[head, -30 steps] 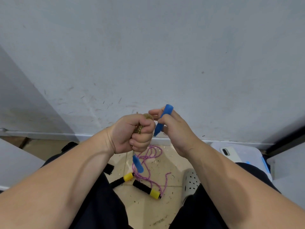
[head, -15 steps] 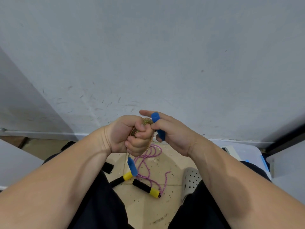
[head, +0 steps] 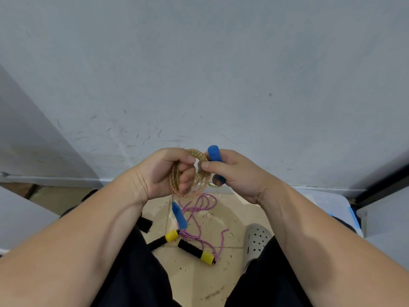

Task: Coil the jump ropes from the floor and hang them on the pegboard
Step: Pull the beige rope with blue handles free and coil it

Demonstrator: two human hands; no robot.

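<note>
between hands [head: 192, 173]: yellow-flecked rope [head: 200, 173] coiled tight, blue handles [head: 215, 163].

Scuffed grey wall [head: 199, 74] right past the fingers [head: 221, 167], dusty beige tile floor [head: 239, 209] below them, white baseboard [head: 55, 179] between.

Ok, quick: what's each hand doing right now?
Left hand: gripping the coiled rope.
Right hand: gripping the blue handle at that rope's end.
</note>
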